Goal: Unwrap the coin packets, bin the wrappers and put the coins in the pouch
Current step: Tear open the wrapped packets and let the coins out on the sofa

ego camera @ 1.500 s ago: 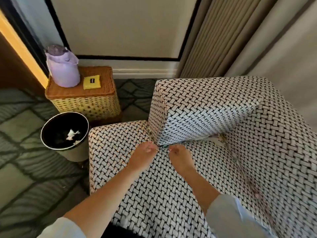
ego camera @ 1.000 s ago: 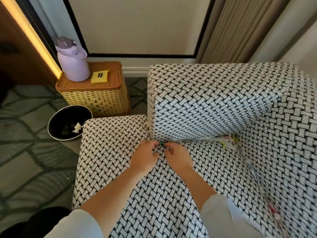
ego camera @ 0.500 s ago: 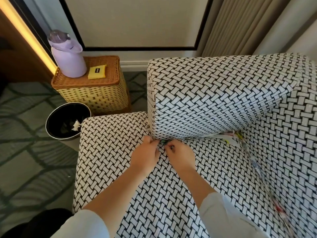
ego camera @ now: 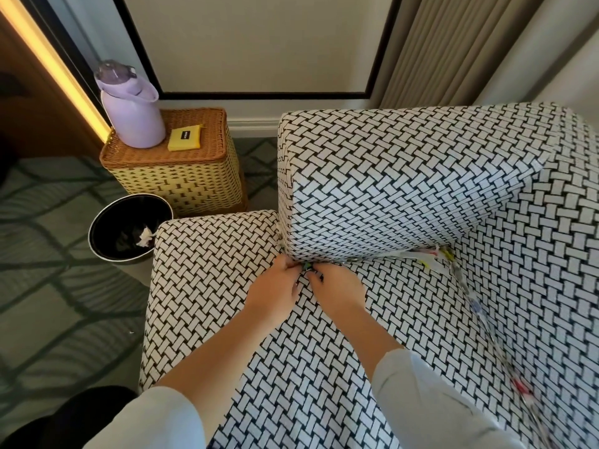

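My left hand [ego camera: 275,291] and my right hand [ego camera: 338,291] meet at the crease where the armchair's seat [ego camera: 227,286] joins its arm. Between their fingertips they pinch a small greenish coin packet [ego camera: 307,266], mostly hidden by the fingers. More crinkled clear packets with coloured bits [ego camera: 424,256] are wedged along the crease toward the back corner and down the right side [ego camera: 518,385]. The black bin [ego camera: 129,228] stands on the floor left of the seat with a white crumpled wrapper [ego camera: 145,236] inside. A yellow pouch [ego camera: 184,137] lies on the wicker box.
A wicker box [ego camera: 181,176] stands behind the bin, carrying a lilac jug [ego camera: 131,108]. The armchair's patterned arm [ego camera: 389,176] rises just behind my hands. Green patterned carpet [ego camera: 48,303] covers the floor on the left; curtains hang at the back right.
Both hands stay at the crease, fingertips drawn slightly closer together on the small packet. The camera view has shifted a little; bin and pouch are unchanged.
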Tool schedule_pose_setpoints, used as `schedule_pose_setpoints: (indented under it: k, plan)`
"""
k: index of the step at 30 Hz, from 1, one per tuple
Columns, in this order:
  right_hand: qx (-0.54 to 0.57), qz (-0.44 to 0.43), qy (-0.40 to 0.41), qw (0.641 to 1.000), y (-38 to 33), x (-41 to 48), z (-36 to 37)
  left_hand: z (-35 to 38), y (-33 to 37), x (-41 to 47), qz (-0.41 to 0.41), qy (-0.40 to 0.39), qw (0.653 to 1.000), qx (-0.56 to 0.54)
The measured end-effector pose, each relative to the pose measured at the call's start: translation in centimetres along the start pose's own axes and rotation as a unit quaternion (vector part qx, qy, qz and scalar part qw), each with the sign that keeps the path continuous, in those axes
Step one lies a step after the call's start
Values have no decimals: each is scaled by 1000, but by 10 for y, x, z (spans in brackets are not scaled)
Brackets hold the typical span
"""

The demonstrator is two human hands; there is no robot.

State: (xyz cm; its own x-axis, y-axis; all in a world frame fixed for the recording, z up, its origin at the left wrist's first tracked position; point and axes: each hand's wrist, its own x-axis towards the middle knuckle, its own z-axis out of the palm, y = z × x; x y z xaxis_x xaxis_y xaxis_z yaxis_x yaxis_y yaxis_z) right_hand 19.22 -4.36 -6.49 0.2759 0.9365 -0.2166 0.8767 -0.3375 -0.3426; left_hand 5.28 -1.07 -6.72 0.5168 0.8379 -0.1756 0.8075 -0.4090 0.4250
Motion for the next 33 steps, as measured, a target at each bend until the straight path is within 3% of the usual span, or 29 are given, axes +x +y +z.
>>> schedule_pose_setpoints:
  k: [5, 15, 20, 23, 26, 30, 33]
  plan:
    - [12, -56, 27, 998, 7, -20, 7, 6, -4, -20, 47, 4, 999, 9]
    - [99, -110, 3, 989, 38, -65, 2, 3, -1, -58, 126, 9, 992, 6]
    - [178, -72, -25, 981, 44, -66, -5, -3, 14, -57, 96, -26, 994, -39]
    - [211, -10, 28, 977, 45, -56, -12, -5, 22, -49, 73, -7, 995, -73]
    - [194, 29, 58, 979, 51, -43, -23, -5, 31, -39, 54, 14, 993, -101]
    - [163, 32, -13, 986, 57, -23, -30, -2, 42, -20, 28, 5, 996, -83]
    - [74, 5, -34, 997, 56, -9, -31, 3, 49, -1, 14, 4, 999, -35]
